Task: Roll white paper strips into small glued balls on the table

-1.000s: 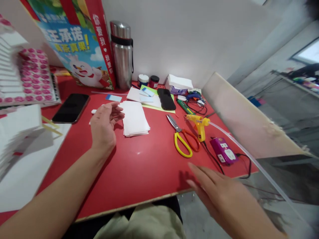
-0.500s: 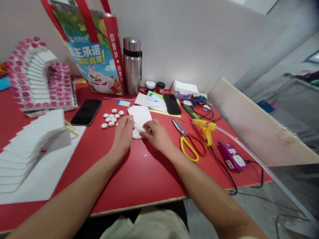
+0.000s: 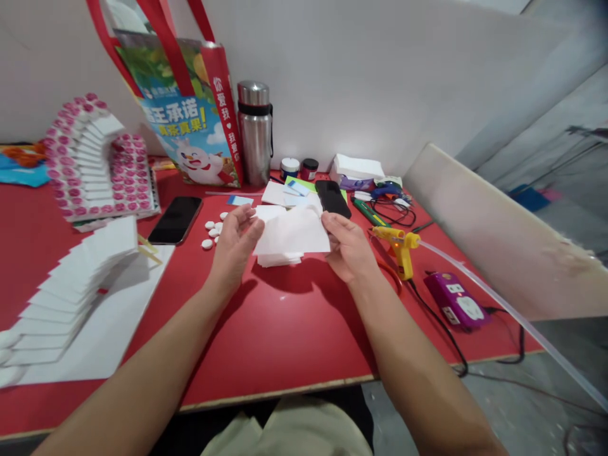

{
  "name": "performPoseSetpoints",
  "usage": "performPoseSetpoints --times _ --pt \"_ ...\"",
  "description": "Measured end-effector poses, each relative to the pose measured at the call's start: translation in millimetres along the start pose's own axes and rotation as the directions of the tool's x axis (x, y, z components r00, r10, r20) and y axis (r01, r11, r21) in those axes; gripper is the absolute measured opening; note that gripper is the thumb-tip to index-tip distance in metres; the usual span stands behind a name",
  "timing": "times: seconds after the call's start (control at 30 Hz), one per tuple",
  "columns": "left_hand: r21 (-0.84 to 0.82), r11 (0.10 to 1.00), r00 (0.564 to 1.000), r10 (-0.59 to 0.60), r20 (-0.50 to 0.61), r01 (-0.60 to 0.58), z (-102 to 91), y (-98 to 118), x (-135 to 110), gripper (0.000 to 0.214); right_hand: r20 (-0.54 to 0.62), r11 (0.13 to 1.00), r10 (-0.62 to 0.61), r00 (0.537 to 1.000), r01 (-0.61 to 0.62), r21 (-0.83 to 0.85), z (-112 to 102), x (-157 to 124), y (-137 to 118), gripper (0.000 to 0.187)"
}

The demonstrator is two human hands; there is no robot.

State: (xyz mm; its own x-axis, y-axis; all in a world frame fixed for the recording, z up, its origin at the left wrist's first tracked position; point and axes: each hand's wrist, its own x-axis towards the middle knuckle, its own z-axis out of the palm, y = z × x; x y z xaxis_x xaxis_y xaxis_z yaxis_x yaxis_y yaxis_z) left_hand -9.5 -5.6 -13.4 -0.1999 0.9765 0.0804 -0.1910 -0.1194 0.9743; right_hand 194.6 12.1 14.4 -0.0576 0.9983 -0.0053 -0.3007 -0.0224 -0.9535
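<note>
White sheet (image 3: pixel 294 233) is pinched between both hands, left hand (image 3: pixel 236 244) and right hand (image 3: pixel 350 248) each closed on an edge, held just above the paper stack (image 3: pixel 280 258) on the desk (image 3: pixel 285 316). Glue gun (image 3: pixel 399 244) sits just right of the right hand.

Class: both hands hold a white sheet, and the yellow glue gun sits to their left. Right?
No. The head view shows the yellow glue gun right of the right hand, which holds the white sheet with the left hand.
</note>
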Motion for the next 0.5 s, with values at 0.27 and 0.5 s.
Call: performPoseSetpoints --times 0.27,0.5 --pt "-0.240 0.907 0.921 -0.278 0.273 0.345 9.6 9 -6 0.068 0.028 0.992 0.061 0.998 -0.064 0.113 -11 6 -3 0.029" --pt "-0.095 0.962 0.924 -0.213 0.318 0.255 -1.4 -5 -4 0.067 0.116 0.969 0.245 0.962 -0.240 -0.059 -17 7 -8 0.062"
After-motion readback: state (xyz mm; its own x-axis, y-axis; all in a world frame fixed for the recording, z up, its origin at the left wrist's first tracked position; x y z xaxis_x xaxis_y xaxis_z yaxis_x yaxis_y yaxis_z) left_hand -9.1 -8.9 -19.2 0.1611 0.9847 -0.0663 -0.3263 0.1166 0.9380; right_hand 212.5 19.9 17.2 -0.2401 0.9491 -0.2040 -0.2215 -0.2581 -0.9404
